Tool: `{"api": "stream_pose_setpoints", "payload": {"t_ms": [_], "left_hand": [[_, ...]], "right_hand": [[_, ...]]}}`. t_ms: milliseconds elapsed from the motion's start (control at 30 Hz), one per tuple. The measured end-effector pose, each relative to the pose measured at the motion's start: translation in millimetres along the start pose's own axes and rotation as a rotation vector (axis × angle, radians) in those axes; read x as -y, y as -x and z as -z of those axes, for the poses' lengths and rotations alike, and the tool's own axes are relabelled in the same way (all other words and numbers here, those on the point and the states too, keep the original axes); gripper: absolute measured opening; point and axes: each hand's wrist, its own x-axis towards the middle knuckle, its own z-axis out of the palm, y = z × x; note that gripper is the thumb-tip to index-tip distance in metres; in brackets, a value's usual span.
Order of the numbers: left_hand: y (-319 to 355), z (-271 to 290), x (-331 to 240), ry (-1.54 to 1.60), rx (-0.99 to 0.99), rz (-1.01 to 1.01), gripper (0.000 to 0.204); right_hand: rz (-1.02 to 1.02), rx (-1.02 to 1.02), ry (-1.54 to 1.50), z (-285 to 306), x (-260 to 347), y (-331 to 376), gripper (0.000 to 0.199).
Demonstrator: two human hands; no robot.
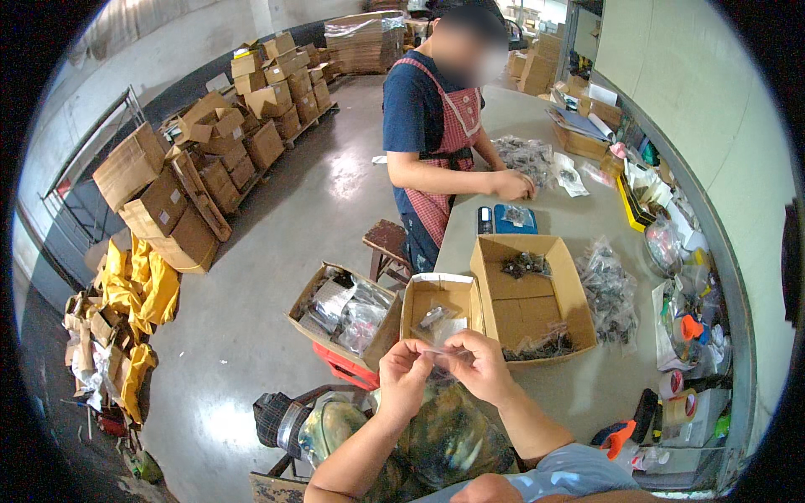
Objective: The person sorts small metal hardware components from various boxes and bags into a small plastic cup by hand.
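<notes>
1. One long grey counter [579, 394] runs up the right side, with a wall along its far edge and clutter of tape rolls, tools and bags by that wall.
2. Stacked cartons [210, 159] stand on the floor at left, well apart from the counter; yellow sheets [142, 289] lie crumpled in front of them.
3. A co-worker [432, 126] in a red checked apron stands at the counter's far end, hands on a pile of small bagged parts [524, 155].
4. A big open box [528, 298] sits on the counter, dark metal parts in its far and near corners.
5. A second box [344, 314] of clear bags rests on a red crate below the counter's edge.
6. A smaller open box [436, 306] touches the big box's left side – a few clear bags lie inside.
7. Left hand [402, 377] and right hand [482, 365] meet just in front of the small box, over the person's lap.
8. A small clear bag [440, 354] is stretched between them – each grip is pinched on one end of it, thumb against fingertips.
</notes>
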Motion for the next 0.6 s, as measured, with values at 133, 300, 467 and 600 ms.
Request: {"api": "stream_pose_setpoints", "payload": {"t_ms": [133,300,467,600], "left_hand": [[2.8,-1.1,-9.8,-0.094,0.002,0.05,0.004],[-1.8,8.0,1.9,-0.063,0.025,0.043,0.009],[-2.1,0.6,-2.0,-0.002,0.019,0.041,0.008],[3.9,0.9,-6.1,-0.073,0.042,-0.002,0.006]], "right_hand": [[-0.011,0.024,0.049,4.1,8.2,-4.1,0.006],[-0.054,0.003,-0.06,-4.2,7.6,-0.1,0.006],[-0.057,-0.08,-0.1,-0.3,1.6,-3.7,0.011],[-0.068,-0.073,-0.114,-3.1,9.6,-2.3,0.012]]}}
